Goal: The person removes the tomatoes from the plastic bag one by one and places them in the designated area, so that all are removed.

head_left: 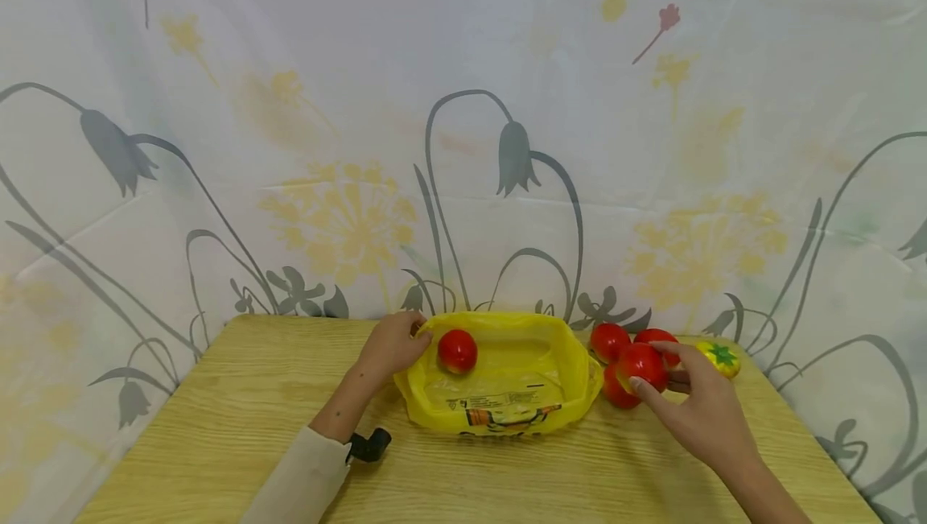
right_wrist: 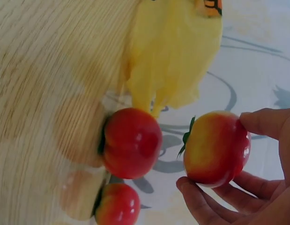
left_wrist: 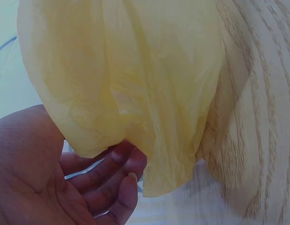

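Observation:
A yellow plastic bag (head_left: 579,363) stands spread wide on the table, with one red tomato (head_left: 457,351) inside at its left. My left hand (head_left: 394,343) holds the bag's left rim; in the left wrist view its curled fingers (left_wrist: 100,183) pass partly behind the plastic. My right hand (head_left: 706,407) pinches another tomato, red and yellow with green sepals (right_wrist: 215,147), between thumb and fingers, to the right of the bag. Close beneath and behind it sit several more tomatoes (head_left: 608,340). In the right wrist view a tomato (right_wrist: 133,143) on the table is apart from the held one.
A yellow fruit with a green star-shaped top (head_left: 723,357) lies at the table's back right. The wooden table (head_left: 217,427) ends against a flower-printed curtain (head_left: 463,146). A black device (head_left: 371,445) is at my left wrist.

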A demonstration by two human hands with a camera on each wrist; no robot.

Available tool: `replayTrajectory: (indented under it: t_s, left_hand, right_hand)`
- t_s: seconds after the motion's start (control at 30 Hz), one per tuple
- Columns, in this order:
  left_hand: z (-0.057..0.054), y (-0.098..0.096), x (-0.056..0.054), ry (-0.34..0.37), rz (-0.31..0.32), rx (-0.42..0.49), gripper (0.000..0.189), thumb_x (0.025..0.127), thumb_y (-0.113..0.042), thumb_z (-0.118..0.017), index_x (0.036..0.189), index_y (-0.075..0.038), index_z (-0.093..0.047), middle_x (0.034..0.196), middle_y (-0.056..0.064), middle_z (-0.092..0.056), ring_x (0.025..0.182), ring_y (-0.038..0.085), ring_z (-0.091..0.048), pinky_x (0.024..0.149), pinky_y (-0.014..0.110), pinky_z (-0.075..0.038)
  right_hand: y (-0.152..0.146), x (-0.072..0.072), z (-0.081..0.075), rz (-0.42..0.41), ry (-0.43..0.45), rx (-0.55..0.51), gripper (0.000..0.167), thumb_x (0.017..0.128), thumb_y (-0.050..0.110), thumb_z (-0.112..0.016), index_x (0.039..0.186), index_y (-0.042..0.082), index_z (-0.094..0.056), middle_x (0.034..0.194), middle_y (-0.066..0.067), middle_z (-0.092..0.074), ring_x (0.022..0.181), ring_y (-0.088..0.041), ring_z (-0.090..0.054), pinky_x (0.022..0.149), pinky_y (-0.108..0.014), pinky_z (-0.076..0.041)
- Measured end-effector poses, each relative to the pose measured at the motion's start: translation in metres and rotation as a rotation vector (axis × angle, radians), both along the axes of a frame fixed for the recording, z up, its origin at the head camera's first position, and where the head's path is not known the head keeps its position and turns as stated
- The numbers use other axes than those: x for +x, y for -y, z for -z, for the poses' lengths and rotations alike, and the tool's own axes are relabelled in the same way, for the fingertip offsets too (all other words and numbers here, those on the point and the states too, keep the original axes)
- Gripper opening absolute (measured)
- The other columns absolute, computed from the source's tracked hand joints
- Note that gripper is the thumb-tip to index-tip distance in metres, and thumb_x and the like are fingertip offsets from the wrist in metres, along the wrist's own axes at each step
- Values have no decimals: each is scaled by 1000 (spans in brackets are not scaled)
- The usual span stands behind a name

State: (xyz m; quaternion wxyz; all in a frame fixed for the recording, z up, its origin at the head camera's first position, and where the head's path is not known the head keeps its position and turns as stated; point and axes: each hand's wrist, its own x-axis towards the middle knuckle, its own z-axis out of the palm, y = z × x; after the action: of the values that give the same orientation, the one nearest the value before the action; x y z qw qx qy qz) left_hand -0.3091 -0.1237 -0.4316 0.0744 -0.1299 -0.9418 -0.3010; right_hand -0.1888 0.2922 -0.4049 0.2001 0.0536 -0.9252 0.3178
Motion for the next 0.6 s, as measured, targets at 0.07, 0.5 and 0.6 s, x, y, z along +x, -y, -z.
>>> replayTrajectory:
  t_s: [0.07,0.5,0.6]
  left_hand:
    - [0,1,1,3,-2,0,23,101,-17,-69,115,0,-73,100,11,-70,82,22,-58,78,41,-54]
    - [-1,-1,1,13,-6,9,19,101,-17,-69,110,-2,-73,92,8,-66,78,21,-54,72,37,-50]
    - [0,0,2,11,-11,10,19,100,-17,-69,111,-1,-73,94,8,-68,78,21,-55,73,37,-51]
  right_hand:
    - [-2,-3,2,9,8,-1,59,93,31,-84,138,3,-58,123,-23,-68,95,-41,-76,76,-47,-64]
    - [-25,-12,6,54,65,-12,65,94,36,-82,143,1,-57,134,-34,-61,101,-47,-74,75,-47,-64]
    - [-29,-13,7,61,80,-27,66,94,35,-83,144,0,-55,136,-34,-58,102,-48,-73,74,-44,-64]
